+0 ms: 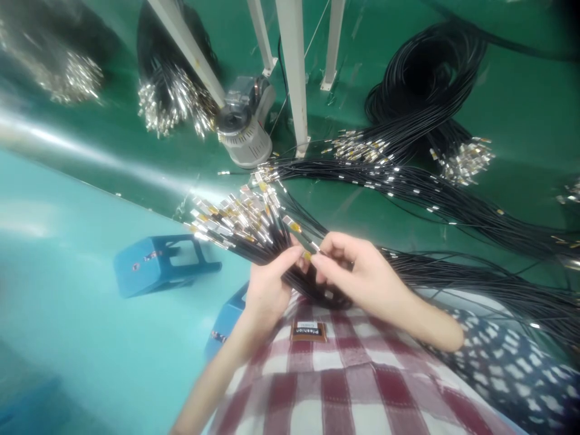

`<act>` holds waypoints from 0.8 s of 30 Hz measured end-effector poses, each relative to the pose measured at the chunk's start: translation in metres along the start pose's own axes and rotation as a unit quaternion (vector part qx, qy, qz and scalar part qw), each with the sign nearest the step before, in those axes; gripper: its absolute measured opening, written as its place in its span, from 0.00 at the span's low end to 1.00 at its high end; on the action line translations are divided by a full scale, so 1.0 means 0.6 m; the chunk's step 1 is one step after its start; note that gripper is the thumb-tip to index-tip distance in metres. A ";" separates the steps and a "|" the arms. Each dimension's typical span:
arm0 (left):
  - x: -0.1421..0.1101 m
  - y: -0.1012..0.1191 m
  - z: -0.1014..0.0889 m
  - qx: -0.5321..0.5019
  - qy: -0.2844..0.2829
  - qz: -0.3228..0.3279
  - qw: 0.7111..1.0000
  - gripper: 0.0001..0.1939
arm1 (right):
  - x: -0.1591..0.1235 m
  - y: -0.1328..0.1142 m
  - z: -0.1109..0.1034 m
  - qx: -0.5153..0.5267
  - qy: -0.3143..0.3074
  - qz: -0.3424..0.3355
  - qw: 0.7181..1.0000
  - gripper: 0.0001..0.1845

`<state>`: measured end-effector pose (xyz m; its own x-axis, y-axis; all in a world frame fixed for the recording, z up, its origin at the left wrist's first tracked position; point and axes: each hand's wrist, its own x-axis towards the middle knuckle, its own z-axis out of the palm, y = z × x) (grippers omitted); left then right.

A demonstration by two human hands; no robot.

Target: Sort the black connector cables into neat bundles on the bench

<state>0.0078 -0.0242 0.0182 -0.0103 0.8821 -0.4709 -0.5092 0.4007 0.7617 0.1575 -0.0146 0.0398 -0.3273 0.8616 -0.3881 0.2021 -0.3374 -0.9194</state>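
My left hand (270, 275) is wrapped round a thick bundle of black cables (267, 241) whose silvery connector ends fan out up and to the left. Some of these ends carry yellow tape. Close beside it, my right hand (351, 263) pinches a single cable (312, 243) near its metal and yellow end. The thumbs of both hands almost meet at that end. Below the hands, the black cables bend round in front of a red and white checked apron (338, 386). Fingers of the left hand are partly hidden behind the bundle.
A white and grey machine (247, 136) stands on the green surface by pale metal legs (293, 72). Cable bundles lie along the right (430, 193), with a large coil (423, 78) behind. More bundles (174, 90) sit at back left. A blue stool (154, 266) stands left.
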 end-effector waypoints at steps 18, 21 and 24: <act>-0.003 0.001 0.003 0.015 -0.020 0.007 1.000 0.06 | 0.002 0.002 -0.013 0.112 -0.036 0.037 0.992 0.14; -0.003 0.000 0.002 0.018 -0.028 0.010 0.999 0.07 | 0.002 0.002 -0.013 0.125 -0.063 0.047 0.989 0.14; -0.003 -0.001 0.001 0.024 -0.035 0.014 0.999 0.07 | -0.003 0.002 -0.008 0.066 -0.045 0.024 0.997 0.14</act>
<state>0.0085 -0.0258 0.0185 0.0368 0.9077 -0.4180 -0.4674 0.3854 0.7956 0.1627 -0.0150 0.0395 -0.4036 0.8072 -0.4307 0.0993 -0.4293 -0.8977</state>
